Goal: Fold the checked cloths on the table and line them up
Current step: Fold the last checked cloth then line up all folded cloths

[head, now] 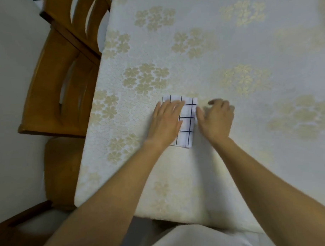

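A small folded white cloth with thin dark checked lines lies flat on the surface, a table covered by a cream tablecloth patterned with pale gold flower clusters; the cloth sits in the near middle of the surface, a narrow rectangle with its long sides running from near to far, its near end close to the near edge of the table; the left hand lies palm down on the left part of the cloth, fingers straight and close together, pointing to the far right, covering the cloth's left edge and far left corner; the right hand is just beside the cloth's right edge, its thumb reaching to that edge and its fingers loosely curled over the tablecloth; this hand is blurred, so I cannot tell whether the thumb only touches the edge or pinches it; both bare forearms come in from the near side. To the left of the table stand two brown wooden chairs, one nearer and one farther, their slatted backs against the table's left edge, on a pale floor; at the near edge of the view shows a white garment on the person.
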Motion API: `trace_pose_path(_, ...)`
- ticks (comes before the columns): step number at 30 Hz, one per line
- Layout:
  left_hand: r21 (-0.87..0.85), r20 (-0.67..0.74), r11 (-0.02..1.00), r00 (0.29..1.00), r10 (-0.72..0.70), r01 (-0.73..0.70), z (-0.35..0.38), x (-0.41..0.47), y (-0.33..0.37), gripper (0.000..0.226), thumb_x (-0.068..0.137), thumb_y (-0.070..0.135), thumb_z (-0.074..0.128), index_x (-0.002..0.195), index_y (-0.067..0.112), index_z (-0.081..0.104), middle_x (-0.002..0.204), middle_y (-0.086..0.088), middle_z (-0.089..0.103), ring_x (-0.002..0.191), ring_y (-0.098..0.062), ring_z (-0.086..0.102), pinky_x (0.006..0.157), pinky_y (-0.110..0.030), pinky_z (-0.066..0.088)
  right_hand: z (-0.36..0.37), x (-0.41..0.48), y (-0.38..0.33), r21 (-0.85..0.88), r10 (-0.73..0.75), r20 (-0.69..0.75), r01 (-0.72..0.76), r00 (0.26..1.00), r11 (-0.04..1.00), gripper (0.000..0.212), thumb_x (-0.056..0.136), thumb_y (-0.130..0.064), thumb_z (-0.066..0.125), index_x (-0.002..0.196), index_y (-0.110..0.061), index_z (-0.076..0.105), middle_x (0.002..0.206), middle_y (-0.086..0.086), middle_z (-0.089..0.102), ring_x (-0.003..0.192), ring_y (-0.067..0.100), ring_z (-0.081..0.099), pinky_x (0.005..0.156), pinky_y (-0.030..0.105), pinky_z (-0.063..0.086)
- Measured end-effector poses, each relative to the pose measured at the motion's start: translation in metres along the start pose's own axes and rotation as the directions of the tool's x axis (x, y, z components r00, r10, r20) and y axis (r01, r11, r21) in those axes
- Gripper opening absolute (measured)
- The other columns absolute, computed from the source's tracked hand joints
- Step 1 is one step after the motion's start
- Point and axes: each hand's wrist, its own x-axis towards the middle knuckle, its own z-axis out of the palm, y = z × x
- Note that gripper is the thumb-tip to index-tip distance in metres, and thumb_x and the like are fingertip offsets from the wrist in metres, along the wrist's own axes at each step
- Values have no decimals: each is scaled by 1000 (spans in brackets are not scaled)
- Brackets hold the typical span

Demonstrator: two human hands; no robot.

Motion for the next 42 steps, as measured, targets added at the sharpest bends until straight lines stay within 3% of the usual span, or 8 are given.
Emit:
trace_pose_path(7,381,542,676,745,389,-631,-27,112,37,38,93,19,65,129,27,56,153,-3,37,146,-36,26,126,-47,8,5,-32,-15,-138,140,250,-108,958,985,47,90,-58,60,110,-16,65,117,11,56,112,33,51,91,43,39)
trace_pose_path(15,367,601,661,709,369,-655,-35,108,42,27,97,25,65,123,30,66,149,8,48,150,-27,26,128,-45,1,-17,-23,-3,77,19,389,-53,921,996,25,97,-38,58,99,-14,54,94,8,64,89,29,61,70,37,42)
trace_pose_path(21,205,476,865,818,322,-459,-83,78,30,17,98,39,64,106,28,74,112,11,72,122,-14,58,126,-41,15,-62,-33,3,247,-35,319,-48,947,968,18,95,-38,68,95,-21,71,86,-4,72,80,17,66,70,31,52)
trace_pose_path(23,37,442,955,862,248,-294,-99,62,24,21,96,42,66,101,24,76,94,8,74,96,-17,68,104,-41,47,-83,-38,5,261,-66,307,-17,950,965,21,93,-40,69,95,-21,76,87,-5,73,81,13,66,70,28,50)
trace_pose_path(26,-197,404,977,901,157,-81,-114,34,20,25,94,44,69,99,21,79,87,4,76,83,-17,69,81,-41,56,-118,-49,11,272,-83,293,0,953,962,20,91,-38,72,91,-19,78,83,-5,73,81,10,66,69,20,47)
trace_pose_path(31,-447,329,893,937,119,44,-110,-4,37,23,92,41,72,93,20,81,77,-7,71,74,-26,63,70,-42,49,-166,-78,29,325,-37,223,-38,974,945,15,93,-35,72,88,-21,74,79,-13,69,74,-1,61,61,4,40)
trace_pose_path(37,-839,172,516,984,-46,171,-104,-59,79,21,100,29,64,87,18,77,83,6,75,79,-7,68,76,-26,51,-206,-110,39,573,32,109,-90,993,814,13,91,-30,74,83,-19,75,74,-8,71,65,-2,59,59,14,43)
trace_pose_path(42,-912,139,360,975,-174,195,-107,-93,120,23,100,34,62,94,20,77,90,2,78,87,-16,72,85,-41,57,-227,-128,49,749,106,67,-120,992,652,19,88,-32,76,88,-13,76,80,4,72,77,14,63,69,36,48)
